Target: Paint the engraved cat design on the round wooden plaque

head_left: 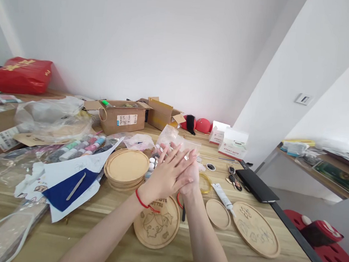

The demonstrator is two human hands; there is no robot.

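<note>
The left hand [165, 171] lies flat across the right hand [192, 174], palm to palm, above the middle of the table [108, 223]. In both hands the grip is wide, with fingers straight and a little spread. Whether something small is between the palms, I cannot tell. A red cord [140, 200] goes around the left wrist.

The drawn plate [153, 230], which is nearest to the hands, rests on the table below them; the left wrist covers part of its upper edge. It bears a cartoon figure and some letters. A black stick [183, 213] is just beside the right forearm.

To the left of the hands is a stack of plates [128, 164], and farther left the tweezers [76, 186] lie on a blue cloth [57, 192]. To the right are a small plate [217, 214], a white tube [222, 196] and a flower plate [257, 232].
</note>
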